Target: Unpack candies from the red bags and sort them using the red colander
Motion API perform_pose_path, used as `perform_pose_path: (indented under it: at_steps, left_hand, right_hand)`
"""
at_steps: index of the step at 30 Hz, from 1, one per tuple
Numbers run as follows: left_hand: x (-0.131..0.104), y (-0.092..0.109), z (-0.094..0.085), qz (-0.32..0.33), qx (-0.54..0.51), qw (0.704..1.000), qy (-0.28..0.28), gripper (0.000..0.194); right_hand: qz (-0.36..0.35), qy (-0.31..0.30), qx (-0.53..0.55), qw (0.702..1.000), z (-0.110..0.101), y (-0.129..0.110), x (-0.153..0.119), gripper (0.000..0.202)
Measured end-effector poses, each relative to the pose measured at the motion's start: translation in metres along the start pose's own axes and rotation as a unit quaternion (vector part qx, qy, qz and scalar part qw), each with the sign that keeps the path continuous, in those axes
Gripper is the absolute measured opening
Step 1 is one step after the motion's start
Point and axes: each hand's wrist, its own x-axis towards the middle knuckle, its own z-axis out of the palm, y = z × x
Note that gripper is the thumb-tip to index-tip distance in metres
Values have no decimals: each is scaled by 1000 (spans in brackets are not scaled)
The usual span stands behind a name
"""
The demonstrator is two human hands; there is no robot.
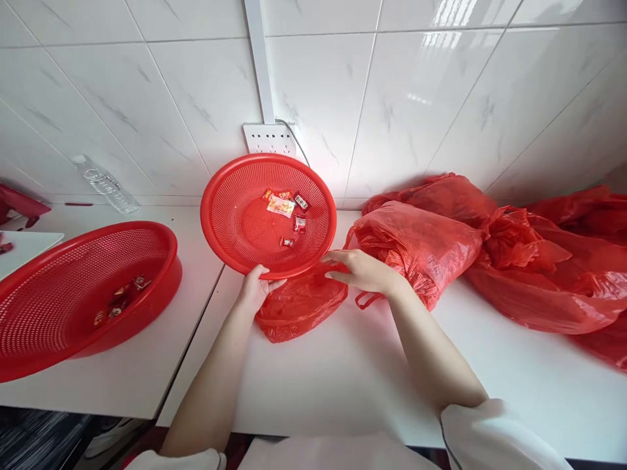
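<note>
A round red mesh basket (230,245) is tilted toward me near the wall, with several small wrapped candies (281,206) in its right part. My left hand (255,289) grips the basket's lower rim, thumb over the edge. At the lower right of the rim is my right hand (356,270), its fingers apart and pointing left; whether the fingertips touch the rim is unclear. Below the basket, between both hands, a thin red plastic bag (301,307) lies on the white table (313,391).
Another red basket (161,261) with several candies stands at the left. A clear plastic bottle (106,185) lies by the wall. Stuffed red bags (416,241) are piled along the right. A power strip (262,136) is mounted behind the tilted basket.
</note>
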Motion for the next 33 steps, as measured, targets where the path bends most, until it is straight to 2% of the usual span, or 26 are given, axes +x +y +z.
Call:
perform_pose_path:
  at_steps: [3, 7, 11, 14, 19, 23, 27, 30, 33]
  left_hand:
    - [0, -8, -4, 8, 25, 1000, -13, 5]
    - [0, -10, -8, -8, 30, 999, -31, 12]
    - [-6, -12, -6, -19, 37, 998, -46, 21]
    - [-12, -14, -3, -16, 54, 997, -44, 24]
    - [-16, -20, -2, -3, 75, 996, -50, 37]
    - [-18, -26, 0, -2, 84, 994, -62, 42]
    - [-21, -30, 3, -17, 101, 992, -76, 46]
    - [-23, -30, 3, -16, 103, 991, -85, 50]
    - [-22, -30, 3, -14, 93, 992, -83, 50]
  right_hand:
    - [34, 29, 13, 999, -13, -3, -5, 35]
    - [70, 98, -11, 993, -28, -10, 0, 32]
    - [44, 133, -26, 990, -20, -11, 19, 27]
    - [24, 105, -42, 993, -2, -2, 35, 26]
    - [79, 81, -126, 986, 19, 20, 44, 27]
    - [93, 67, -179, 977, 30, 21, 48, 33]
    - [42, 60, -213, 974, 47, 10, 58, 47]
    - [1, 26, -187, 982, 56, 3, 62, 48]
    - [-26, -9, -152, 988, 56, -1, 60, 49]
